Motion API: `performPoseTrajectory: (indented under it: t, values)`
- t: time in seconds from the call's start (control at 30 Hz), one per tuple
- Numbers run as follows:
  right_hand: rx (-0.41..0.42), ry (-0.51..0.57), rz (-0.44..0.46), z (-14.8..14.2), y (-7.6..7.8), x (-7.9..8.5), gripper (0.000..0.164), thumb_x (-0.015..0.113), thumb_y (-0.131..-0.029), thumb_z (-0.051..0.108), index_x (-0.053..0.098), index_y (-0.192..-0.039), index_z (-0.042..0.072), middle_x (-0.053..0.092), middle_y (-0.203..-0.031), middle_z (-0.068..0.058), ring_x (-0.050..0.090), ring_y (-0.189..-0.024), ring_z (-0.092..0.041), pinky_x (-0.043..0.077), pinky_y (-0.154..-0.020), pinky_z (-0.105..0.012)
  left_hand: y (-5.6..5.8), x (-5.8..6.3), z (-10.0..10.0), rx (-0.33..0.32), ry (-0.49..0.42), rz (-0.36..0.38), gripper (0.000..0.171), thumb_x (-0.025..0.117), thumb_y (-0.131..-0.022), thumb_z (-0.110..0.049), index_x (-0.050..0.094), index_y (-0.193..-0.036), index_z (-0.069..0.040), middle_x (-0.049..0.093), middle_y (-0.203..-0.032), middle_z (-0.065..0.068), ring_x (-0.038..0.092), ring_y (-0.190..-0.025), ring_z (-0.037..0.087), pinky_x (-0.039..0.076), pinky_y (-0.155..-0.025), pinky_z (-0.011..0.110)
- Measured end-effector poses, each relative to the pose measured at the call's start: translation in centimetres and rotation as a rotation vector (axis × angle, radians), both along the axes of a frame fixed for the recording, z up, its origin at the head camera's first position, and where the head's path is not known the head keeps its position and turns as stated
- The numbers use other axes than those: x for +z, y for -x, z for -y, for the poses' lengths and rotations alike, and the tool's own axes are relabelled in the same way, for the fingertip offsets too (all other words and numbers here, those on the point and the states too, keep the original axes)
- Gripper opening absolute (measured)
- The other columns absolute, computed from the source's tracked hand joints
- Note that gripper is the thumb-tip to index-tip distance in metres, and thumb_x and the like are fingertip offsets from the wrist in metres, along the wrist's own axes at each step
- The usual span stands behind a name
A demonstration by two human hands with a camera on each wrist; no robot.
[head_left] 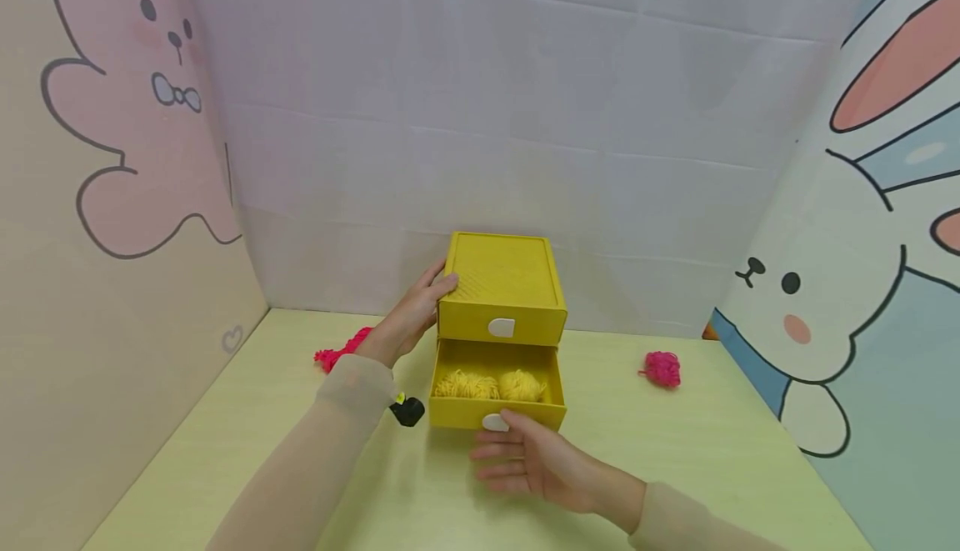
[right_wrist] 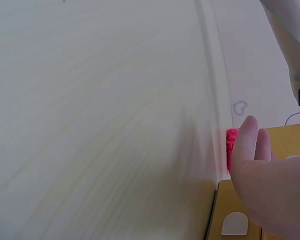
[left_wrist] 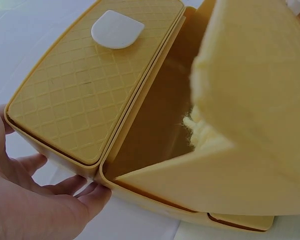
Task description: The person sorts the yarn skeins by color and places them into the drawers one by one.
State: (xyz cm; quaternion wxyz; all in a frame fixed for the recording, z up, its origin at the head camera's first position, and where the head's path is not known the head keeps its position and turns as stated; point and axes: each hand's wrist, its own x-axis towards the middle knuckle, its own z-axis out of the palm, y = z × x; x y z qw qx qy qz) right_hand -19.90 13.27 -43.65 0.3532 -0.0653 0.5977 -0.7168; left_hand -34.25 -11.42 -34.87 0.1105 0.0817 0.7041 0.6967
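A yellow two-drawer box [head_left: 502, 272] stands near the back wall; its upper drawer [left_wrist: 85, 85] is closed. The lower drawer [head_left: 555, 413] is pulled out, with yellow yarn balls [head_left: 521, 386] inside. My left hand [head_left: 408, 318] rests against the box's left side, its thumb over the top edge; in the left wrist view its fingertips [left_wrist: 97, 196] touch the side wall. At the lower drawer's front is my right hand [head_left: 551, 459], thumb by the white handle [head_left: 495, 423] and the other fingers extended below. In the right wrist view this hand [right_wrist: 272, 195] hides part of the box.
A pink yarn ball [head_left: 662, 369] lies on the table [head_left: 622, 434] to the right. More pink yarn [head_left: 337, 355] lies left of the box, partly behind my left forearm. A black device [head_left: 407, 411] sits by my left wrist. Walls with cartoon drawings enclose the table's back and sides.
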Motion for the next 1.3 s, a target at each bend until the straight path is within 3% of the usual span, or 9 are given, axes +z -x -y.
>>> performPoseTrajectory:
  t: [0.23, 0.63, 0.87, 1.3]
  values:
    - [-0.015, -0.005, -0.019, 0.2, 0.8, 0.0, 0.078, 0.045, -0.110, 0.057, 0.047, -0.152, -0.009, 0.062, -0.146, -0.022, 0.068, -0.121, -0.030, 0.056, -0.107, -0.043, 0.0, 0.0, 0.0, -0.001, -0.004, -0.006, 0.071, 0.051, -0.113, -0.043, 0.014, -0.172, -0.032, 0.011, -0.178, 0.003, 0.018, -0.162, 0.032, 0.021, -0.130, 0.060]
    - [-0.053, -0.016, -0.062, 0.4, 3.3, 0.0, 0.076, 0.044, -0.111, 0.055, 0.047, -0.152, -0.010, 0.062, -0.146, -0.022, 0.065, -0.128, -0.034, 0.054, -0.110, -0.044, 0.0, 0.1, -0.2, 0.006, -0.003, -0.001, 0.070, 0.050, -0.113, -0.042, 0.014, -0.172, -0.032, 0.010, -0.178, 0.004, 0.015, -0.163, 0.031, 0.019, -0.130, 0.060]
    - [-0.055, -0.014, -0.093, 0.6, 4.8, -0.1, 0.081, 0.042, -0.111, 0.057, 0.041, -0.155, -0.011, 0.053, -0.154, -0.028, 0.056, -0.138, -0.043, 0.051, -0.114, -0.046, 0.1, 0.1, -0.2, 0.010, 0.005, 0.012, 0.072, 0.051, -0.112, -0.044, 0.014, -0.172, -0.033, 0.008, -0.179, 0.002, 0.011, -0.164, 0.030, 0.018, -0.130, 0.060]
    - [-0.084, -0.049, -0.150, 0.9, 6.9, -0.5, 0.078, 0.038, -0.112, 0.057, 0.048, -0.153, -0.008, 0.056, -0.152, -0.026, 0.056, -0.139, -0.043, 0.053, -0.110, -0.041, 0.3, 0.0, -0.1, 0.018, -0.003, 0.025, 0.071, 0.052, -0.112, -0.045, 0.015, -0.172, -0.033, 0.009, -0.179, 0.003, 0.015, -0.163, 0.031, 0.019, -0.130, 0.060]
